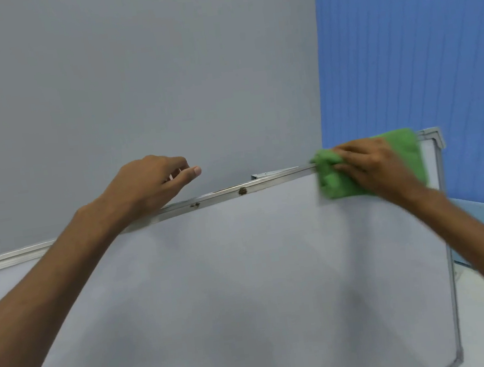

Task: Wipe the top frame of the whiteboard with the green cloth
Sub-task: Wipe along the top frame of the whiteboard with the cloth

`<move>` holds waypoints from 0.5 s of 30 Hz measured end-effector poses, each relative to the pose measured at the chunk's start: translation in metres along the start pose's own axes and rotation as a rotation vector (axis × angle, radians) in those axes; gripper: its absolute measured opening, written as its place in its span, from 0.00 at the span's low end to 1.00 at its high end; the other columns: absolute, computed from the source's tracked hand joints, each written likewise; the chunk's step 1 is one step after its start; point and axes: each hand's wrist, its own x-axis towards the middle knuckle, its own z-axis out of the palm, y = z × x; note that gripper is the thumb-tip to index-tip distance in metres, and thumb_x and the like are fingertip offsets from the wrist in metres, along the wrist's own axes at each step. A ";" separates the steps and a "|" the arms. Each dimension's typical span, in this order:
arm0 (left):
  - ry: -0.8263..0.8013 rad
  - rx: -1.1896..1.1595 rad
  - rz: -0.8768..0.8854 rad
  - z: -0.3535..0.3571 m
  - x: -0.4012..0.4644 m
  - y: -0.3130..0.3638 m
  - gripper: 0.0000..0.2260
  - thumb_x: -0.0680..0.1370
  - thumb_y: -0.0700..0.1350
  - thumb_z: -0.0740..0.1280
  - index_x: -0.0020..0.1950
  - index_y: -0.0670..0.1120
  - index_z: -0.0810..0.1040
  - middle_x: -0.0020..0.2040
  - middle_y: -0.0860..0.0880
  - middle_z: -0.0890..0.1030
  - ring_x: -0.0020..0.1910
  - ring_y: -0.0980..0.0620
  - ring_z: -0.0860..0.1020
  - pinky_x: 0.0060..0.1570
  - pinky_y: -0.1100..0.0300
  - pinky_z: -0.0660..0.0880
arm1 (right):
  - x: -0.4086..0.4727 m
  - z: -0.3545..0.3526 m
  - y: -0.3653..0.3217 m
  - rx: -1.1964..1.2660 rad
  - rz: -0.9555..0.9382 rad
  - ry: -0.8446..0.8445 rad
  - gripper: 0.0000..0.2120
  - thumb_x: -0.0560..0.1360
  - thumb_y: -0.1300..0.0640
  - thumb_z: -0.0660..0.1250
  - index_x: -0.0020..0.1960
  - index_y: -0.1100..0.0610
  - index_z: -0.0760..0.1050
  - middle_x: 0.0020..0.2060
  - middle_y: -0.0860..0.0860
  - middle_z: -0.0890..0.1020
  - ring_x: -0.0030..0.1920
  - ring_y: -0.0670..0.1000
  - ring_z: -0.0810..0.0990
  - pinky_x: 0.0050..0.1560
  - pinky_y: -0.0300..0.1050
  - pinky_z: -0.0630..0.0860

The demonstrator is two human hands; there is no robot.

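Observation:
The whiteboard (247,289) fills the lower part of the view, its metal top frame (271,181) running up to the right with two dark spots near the middle. The green cloth (407,147) is draped over the frame near the top right corner. My right hand (376,167) presses flat on the cloth, fingers spread over it. My left hand (149,185) rests on top of the frame further left, fingers curled over the edge and thumb pointing right.
A grey wall (130,75) stands behind the board. Blue vertical blinds (417,55) cover the right side. A small metal bracket (256,176) sits behind the frame. The board's right edge frame (447,249) runs downwards.

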 end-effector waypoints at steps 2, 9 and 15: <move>0.014 -0.011 0.029 0.001 0.004 0.010 0.22 0.80 0.64 0.50 0.49 0.52 0.79 0.48 0.53 0.83 0.47 0.49 0.79 0.44 0.54 0.73 | 0.011 0.018 -0.036 0.049 -0.049 0.005 0.14 0.78 0.54 0.65 0.55 0.62 0.83 0.49 0.58 0.86 0.46 0.59 0.84 0.48 0.53 0.78; 0.078 -0.005 0.105 0.009 0.005 0.032 0.23 0.80 0.63 0.51 0.51 0.51 0.80 0.47 0.53 0.83 0.45 0.49 0.79 0.40 0.56 0.69 | -0.017 -0.022 0.049 -0.008 0.151 -0.034 0.10 0.76 0.61 0.69 0.53 0.67 0.82 0.49 0.63 0.85 0.46 0.65 0.84 0.49 0.58 0.80; 0.065 -0.016 0.097 0.006 0.008 0.033 0.22 0.80 0.63 0.51 0.51 0.51 0.80 0.48 0.52 0.83 0.46 0.48 0.79 0.41 0.56 0.69 | 0.005 0.006 -0.013 0.046 0.014 0.018 0.09 0.75 0.60 0.71 0.52 0.64 0.84 0.49 0.59 0.86 0.46 0.61 0.85 0.48 0.56 0.79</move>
